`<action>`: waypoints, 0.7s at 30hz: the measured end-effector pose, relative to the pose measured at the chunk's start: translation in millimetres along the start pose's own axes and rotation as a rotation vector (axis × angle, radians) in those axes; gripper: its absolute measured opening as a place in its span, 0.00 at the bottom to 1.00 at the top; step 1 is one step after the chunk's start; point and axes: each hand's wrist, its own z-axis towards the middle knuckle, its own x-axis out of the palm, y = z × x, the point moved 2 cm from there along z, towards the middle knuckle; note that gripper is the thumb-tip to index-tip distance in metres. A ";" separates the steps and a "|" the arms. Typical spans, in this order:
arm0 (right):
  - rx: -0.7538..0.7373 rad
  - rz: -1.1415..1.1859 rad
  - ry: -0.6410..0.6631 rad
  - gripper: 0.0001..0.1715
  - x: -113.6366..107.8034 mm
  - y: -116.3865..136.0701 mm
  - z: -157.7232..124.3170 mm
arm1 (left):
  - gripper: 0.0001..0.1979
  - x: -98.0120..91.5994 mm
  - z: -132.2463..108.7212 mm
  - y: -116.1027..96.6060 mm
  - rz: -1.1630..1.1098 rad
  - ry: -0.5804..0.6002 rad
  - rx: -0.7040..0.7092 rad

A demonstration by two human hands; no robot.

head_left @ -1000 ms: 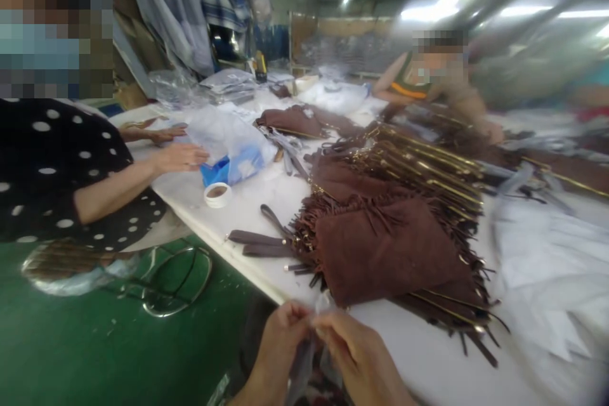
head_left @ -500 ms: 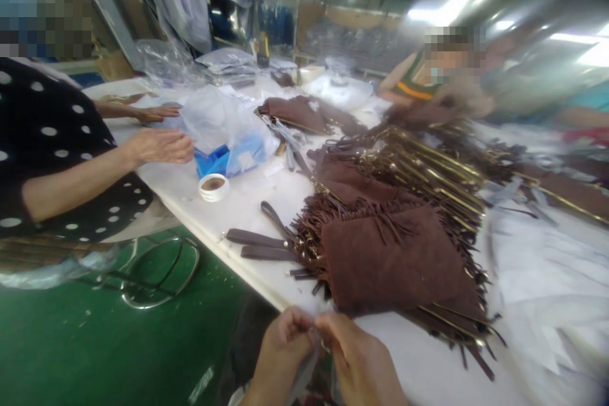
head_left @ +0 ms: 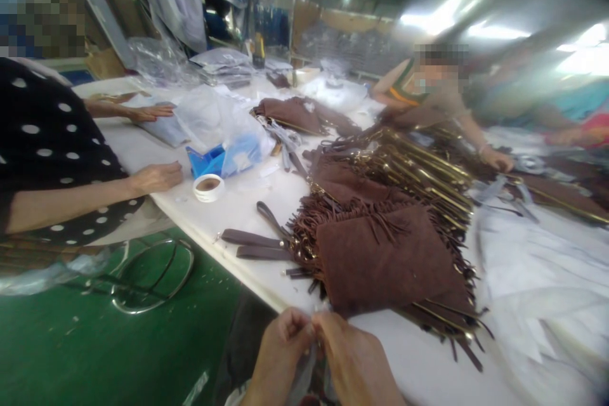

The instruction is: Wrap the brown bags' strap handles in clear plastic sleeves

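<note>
At the table's front edge my left hand (head_left: 281, 349) and my right hand (head_left: 346, 349) meet, fingers pinched together. A thin, translucent sheet, apparently a plastic bag (head_left: 307, 369), hangs between them; its edges are partly hidden by my fingers. Just beyond my hands lies a stack of brown fringed pouches (head_left: 380, 260) with gold zippers. Dark wrist straps (head_left: 254, 238) stick out from the stack's left side. Neither hand touches the pouches.
A roll of tape (head_left: 208, 188) lies beside a blue tape dispenser (head_left: 207, 158). A co-worker in a dotted top (head_left: 52, 133) stands at left, another person (head_left: 404, 85) works across the table (head_left: 228, 266). White sheets (head_left: 537, 279) lie at right; a metal-framed stool (head_left: 152, 279) is below left.
My hands stay pinched together in nearly the same place. The left co-worker's near hand has moved down and left from the plastic to the table edge. The far person's arm now reaches right.
</note>
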 end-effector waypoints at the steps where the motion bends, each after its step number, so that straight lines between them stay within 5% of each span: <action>1: -0.006 0.026 0.005 0.18 -2.3 1.0 0.0 | 0.18 1.1 -0.9 -0.6 -0.026 0.009 -0.013; 10: 0.045 0.174 -0.057 0.24 2.1 -3.8 -3.1 | 0.17 14.1 -9.2 0.5 -0.295 -0.041 -0.115; 21: 0.081 0.331 -0.104 0.24 8.6 -8.3 -10.9 | 0.20 11.7 -10.3 5.0 -0.111 -0.172 0.007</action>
